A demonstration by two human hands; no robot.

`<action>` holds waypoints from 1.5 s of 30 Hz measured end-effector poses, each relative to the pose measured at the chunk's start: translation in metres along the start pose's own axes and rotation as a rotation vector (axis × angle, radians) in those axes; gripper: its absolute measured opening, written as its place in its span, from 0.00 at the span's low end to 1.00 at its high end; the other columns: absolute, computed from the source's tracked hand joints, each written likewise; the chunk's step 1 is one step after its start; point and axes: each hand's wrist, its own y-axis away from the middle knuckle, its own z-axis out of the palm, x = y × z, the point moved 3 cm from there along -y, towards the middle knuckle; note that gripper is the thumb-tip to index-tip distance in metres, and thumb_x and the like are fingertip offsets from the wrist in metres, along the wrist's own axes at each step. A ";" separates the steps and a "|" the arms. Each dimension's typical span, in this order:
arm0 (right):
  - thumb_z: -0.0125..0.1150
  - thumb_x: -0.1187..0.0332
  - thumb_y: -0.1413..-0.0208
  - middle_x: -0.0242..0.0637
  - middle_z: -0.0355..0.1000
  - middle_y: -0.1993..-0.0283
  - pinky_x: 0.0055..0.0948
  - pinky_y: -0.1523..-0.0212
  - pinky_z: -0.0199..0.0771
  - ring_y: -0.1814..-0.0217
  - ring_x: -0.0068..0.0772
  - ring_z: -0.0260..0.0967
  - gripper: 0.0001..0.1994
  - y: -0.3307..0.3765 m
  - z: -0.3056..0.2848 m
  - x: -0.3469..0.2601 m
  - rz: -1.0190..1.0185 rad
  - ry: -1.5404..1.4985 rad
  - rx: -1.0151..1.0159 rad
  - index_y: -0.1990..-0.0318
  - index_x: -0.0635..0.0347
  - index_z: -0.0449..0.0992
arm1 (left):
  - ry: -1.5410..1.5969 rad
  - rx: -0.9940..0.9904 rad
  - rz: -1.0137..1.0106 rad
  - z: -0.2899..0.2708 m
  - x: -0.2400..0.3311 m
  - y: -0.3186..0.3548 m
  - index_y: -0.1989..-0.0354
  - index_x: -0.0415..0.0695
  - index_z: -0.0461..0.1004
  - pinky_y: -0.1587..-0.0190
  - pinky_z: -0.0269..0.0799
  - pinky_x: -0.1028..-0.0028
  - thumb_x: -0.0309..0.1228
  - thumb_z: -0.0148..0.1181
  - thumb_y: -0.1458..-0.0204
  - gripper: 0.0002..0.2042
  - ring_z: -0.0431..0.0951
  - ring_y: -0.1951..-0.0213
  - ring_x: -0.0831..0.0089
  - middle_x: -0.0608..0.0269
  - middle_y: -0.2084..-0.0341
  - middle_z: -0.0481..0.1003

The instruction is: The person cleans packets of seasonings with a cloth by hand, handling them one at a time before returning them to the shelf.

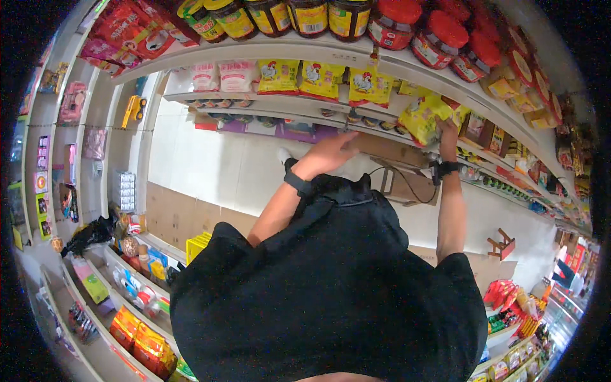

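Both my arms reach away from my black shirt point(331, 293) toward a white shelf. My left hand point(332, 153), a black band on its wrist, lies flat on the near end of a brown cardboard box point(391, 151), fingers together. My right hand point(447, 131), with a black watch on the wrist, grips a yellow snack packet point(421, 116) at the shelf edge point(445, 86). Similar yellow packets point(321, 79) with a rooster picture hang in a row along that shelf.
Jars with red lids point(439, 32) and dark jars with yellow labels point(310, 16) stand on the shelf above. Shelves of bottles and orange bags point(137, 334) run along the lower left. A small wooden stool point(501, 244) stands on the pale floor at right.
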 end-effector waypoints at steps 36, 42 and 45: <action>0.49 0.64 0.49 0.52 0.53 0.38 0.43 0.36 0.45 0.35 0.51 0.49 0.26 0.159 0.117 -0.235 -0.541 0.251 -0.519 0.42 0.63 0.58 | 1.923 0.014 0.142 -0.008 0.048 0.009 0.42 0.45 0.57 0.46 0.64 0.59 0.52 0.36 0.44 0.28 0.68 0.50 0.59 0.56 0.48 0.65; 0.50 0.61 0.48 0.46 0.51 0.36 0.48 0.36 0.43 0.34 0.51 0.46 0.26 0.187 0.119 -0.244 -0.817 0.327 -0.723 0.41 0.60 0.58 | 2.032 -0.068 0.215 -0.012 0.036 0.010 0.46 0.46 0.62 0.46 0.63 0.61 0.52 0.37 0.43 0.25 0.69 0.50 0.61 0.57 0.51 0.68; 0.53 0.61 0.49 0.40 0.53 0.36 0.48 0.36 0.45 0.34 0.47 0.48 0.26 0.200 0.119 -0.245 -0.992 0.365 -0.886 0.42 0.56 0.60 | 2.021 -0.036 0.232 -0.006 0.029 0.002 0.45 0.45 0.61 0.45 0.62 0.62 0.51 0.37 0.44 0.26 0.68 0.49 0.61 0.57 0.50 0.67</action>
